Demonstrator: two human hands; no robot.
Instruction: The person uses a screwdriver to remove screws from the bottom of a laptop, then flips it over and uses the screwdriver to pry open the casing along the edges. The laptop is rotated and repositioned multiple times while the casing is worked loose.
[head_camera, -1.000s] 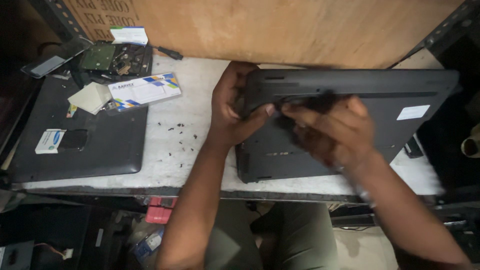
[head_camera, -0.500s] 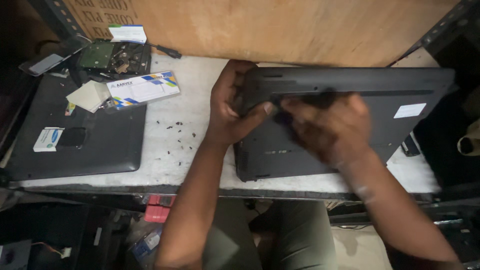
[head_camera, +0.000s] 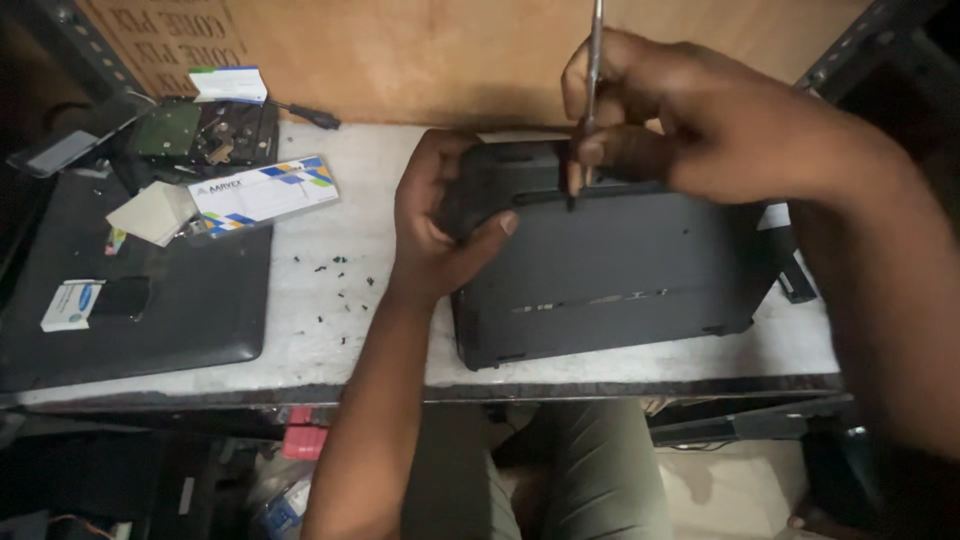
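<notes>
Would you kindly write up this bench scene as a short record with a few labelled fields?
Left hand: left hand grips the left end of the dark laptop base, thumb on top.
Right hand: right hand holds a thin metal tool upright, tip at a seam on the base.
Surface: pale worktable with small dark screws scattered.
Nearby: second laptop at left, bare circuit board behind it.

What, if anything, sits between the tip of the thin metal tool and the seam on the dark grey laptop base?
Nothing visible. The right hand holds the thin metal tool upright with its tip already at the seam of the dark grey laptop base. The left hand grips the base's left end, clear of the tip.
</notes>
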